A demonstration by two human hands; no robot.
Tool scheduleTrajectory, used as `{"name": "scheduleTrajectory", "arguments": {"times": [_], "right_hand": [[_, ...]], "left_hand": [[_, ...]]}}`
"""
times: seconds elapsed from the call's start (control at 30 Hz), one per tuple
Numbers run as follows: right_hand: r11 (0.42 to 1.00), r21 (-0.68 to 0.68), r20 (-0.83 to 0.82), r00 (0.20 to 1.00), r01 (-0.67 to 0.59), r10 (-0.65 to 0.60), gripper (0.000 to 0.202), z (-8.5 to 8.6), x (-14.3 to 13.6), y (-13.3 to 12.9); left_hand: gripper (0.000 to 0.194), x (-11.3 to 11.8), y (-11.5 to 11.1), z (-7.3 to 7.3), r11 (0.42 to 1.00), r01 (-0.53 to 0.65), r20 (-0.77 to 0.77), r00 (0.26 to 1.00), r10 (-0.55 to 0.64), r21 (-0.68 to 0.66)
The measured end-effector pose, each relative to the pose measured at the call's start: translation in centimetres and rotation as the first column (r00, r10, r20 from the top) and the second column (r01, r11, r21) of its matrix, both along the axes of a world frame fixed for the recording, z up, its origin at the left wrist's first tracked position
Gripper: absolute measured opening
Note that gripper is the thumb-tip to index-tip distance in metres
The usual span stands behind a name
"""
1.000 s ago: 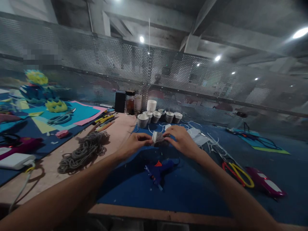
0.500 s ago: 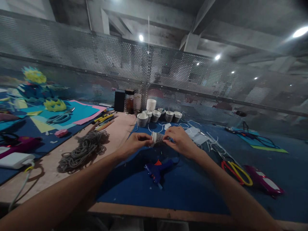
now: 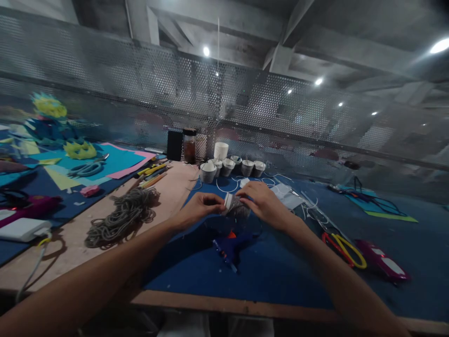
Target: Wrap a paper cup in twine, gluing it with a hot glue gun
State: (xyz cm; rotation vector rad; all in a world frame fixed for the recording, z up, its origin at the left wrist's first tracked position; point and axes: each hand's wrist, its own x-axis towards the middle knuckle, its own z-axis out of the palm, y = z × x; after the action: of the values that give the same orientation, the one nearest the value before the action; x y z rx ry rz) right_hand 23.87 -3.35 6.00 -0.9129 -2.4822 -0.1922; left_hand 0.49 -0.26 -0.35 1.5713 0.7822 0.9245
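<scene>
A small cup (image 3: 238, 208) wrapped in grey cord, with a white rim, lies on its side between my hands above the blue mat. My left hand (image 3: 199, 209) pinches the rim at its left end. The fingers of my right hand (image 3: 261, 199) are closed on the cord-wrapped side from above. Below the cup, a blue glue gun (image 3: 229, 248) with an orange trigger rests on the mat. Several similar wrapped cups (image 3: 208, 173) stand in a row behind, near a stack of white cups (image 3: 220, 150).
A bundle of grey cord (image 3: 122, 217) lies at left, near pens (image 3: 154, 175), grey-blue scissors (image 3: 87, 168) and coloured paper. At right are red-and-yellow-handled scissors (image 3: 345, 250), a magenta device (image 3: 382, 262) and white string. A lidded jar (image 3: 189, 147) stands at the back.
The cup has turned a little, showing more of its wrapped side. The fingers of my right hand have shifted from its end onto its upper side. My left hand stays at the rim.
</scene>
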Motion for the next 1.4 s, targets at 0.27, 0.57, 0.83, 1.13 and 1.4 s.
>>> {"name": "scheduleTrajectory", "arguments": {"times": [0.27,0.57,0.83,1.13,1.4], "right_hand": [[0.998,-0.037,-0.14,0.989,0.049,-0.054,0.003,-0.5,-0.9,0.2],[0.985,-0.129,-0.254,0.956,0.116,-0.146,0.008,-1.8,-1.3,1.4],[0.975,-0.157,-0.248,0.95,0.155,-0.191,0.01,-2.0,-0.5,1.5],[0.971,-0.184,-0.246,0.95,0.15,-0.193,0.006,-1.8,0.1,1.2],[0.989,-0.133,-0.278,0.955,0.068,-0.102,0.008,-1.5,-0.3,1.2]], "left_hand": [[0.021,0.0,-0.3,0.3,0.999,0.038,-0.042,0.998,-0.038,0.006],[0.023,-0.1,-0.5,0.4,0.994,0.091,-0.046,0.995,-0.089,0.058],[0.023,-0.2,-0.3,0.4,0.991,0.092,-0.059,0.995,-0.086,0.101],[0.024,-0.3,-0.5,0.8,0.99,0.108,-0.062,0.993,-0.102,0.092],[0.021,-0.1,-0.5,0.4,0.984,0.138,-0.098,0.987,-0.127,0.115]]}}
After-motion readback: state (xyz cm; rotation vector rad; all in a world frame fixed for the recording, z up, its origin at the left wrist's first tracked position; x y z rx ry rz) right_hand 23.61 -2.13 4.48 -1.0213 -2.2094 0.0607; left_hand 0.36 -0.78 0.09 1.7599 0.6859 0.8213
